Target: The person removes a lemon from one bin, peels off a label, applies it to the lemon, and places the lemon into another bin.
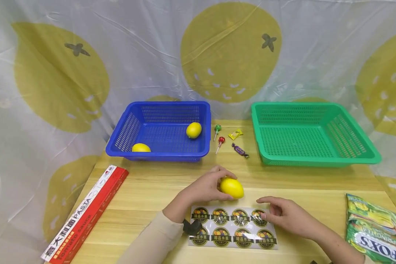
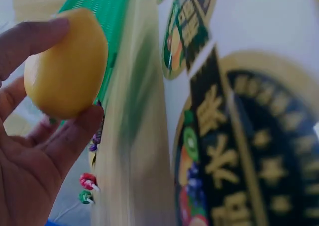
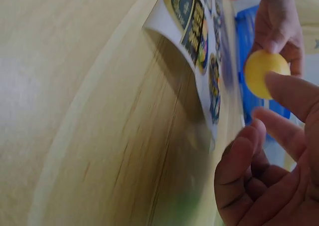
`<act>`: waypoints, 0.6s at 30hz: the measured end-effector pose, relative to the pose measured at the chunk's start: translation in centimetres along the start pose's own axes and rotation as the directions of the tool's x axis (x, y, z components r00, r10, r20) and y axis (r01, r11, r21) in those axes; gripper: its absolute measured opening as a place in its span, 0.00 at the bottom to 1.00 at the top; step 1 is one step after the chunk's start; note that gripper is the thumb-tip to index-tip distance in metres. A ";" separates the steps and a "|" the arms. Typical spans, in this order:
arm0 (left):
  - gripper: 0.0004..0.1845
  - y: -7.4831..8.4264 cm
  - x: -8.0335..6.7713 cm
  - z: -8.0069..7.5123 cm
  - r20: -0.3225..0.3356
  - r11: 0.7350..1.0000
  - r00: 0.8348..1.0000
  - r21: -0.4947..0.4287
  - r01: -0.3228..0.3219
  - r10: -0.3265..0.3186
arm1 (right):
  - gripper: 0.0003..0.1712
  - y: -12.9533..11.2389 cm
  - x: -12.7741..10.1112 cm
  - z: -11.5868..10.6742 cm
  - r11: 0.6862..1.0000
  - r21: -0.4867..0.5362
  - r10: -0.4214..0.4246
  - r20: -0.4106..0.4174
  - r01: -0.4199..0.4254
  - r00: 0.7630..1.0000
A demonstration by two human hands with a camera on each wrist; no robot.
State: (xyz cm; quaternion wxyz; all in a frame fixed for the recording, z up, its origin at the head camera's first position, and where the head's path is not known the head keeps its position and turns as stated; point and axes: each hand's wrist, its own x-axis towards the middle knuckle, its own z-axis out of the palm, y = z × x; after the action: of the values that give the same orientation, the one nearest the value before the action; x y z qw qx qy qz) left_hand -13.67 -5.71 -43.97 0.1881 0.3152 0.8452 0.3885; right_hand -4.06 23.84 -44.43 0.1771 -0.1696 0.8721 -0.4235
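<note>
A yellow lemon [image 1: 232, 188] is in my left hand [image 1: 209, 185], gripped between thumb and fingers above the near part of the table. The left wrist view shows the same lemon [image 2: 70, 66] with fingertips on both sides of it. My right hand [image 1: 288, 214] hovers over the right end of a sheet of round fruit-label stickers [image 1: 232, 227]. Its index finger reaches toward the lemon, the thumb is apart from it, and the other fingers are loosely curled with nothing between them. In the right wrist view one corner of the sheet [image 3: 169, 16] lifts off the wood.
A blue basket [image 1: 165, 156] at back left holds two lemons [image 1: 194, 130]. A green basket [image 1: 320, 160] stands at back right. Between them lie two lollipops [image 1: 221, 140] and two wrapped candies [image 1: 239, 150]. A red pasta box [image 1: 85, 216] lies left, a green Fox's bag [image 1: 376, 231] right.
</note>
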 end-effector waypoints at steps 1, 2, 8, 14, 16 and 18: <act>0.30 -0.1 0.5 0.0 0.032 1.000 0.999 0.003 -0.007 0.007 | 0.24 0.2 0.0 0.0 1.000 -0.002 -0.006 0.007 0.006 1.000; 0.30 -0.2 0.9 0.0 0.063 1.000 0.998 0.012 -0.019 0.018 | 0.24 0.4 0.0 0.0 1.000 -0.005 -0.017 0.015 0.017 1.000; 0.27 -0.8 2.2 -0.8 0.216 0.997 0.974 0.009 -0.072 0.069 | 0.26 1.1 0.6 0.3 0.999 -0.035 -0.038 0.093 0.041 0.995; 0.26 -1.5 2.3 -1.4 0.264 0.994 0.959 -0.064 -0.089 0.103 | 0.25 1.4 0.8 0.8 0.994 -0.105 0.009 0.103 0.001 0.995; 0.26 -1.6 2.3 -1.5 0.268 0.992 0.957 -0.087 -0.089 0.110 | 0.24 1.4 0.8 0.9 0.994 -0.108 0.016 0.100 -0.005 0.995; 0.26 -1.5 2.2 -1.6 0.270 0.991 0.956 -0.098 -0.093 0.117 | 0.24 1.4 0.8 0.9 0.994 -0.112 0.017 0.098 -0.006 0.995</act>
State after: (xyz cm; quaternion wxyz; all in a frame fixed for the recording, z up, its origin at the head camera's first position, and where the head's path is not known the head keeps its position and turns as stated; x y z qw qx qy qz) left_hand -16.73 -5.85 -44.35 0.2957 0.4023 0.7758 0.3858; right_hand -4.53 23.70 -46.14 0.2124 -0.1950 0.8855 -0.3643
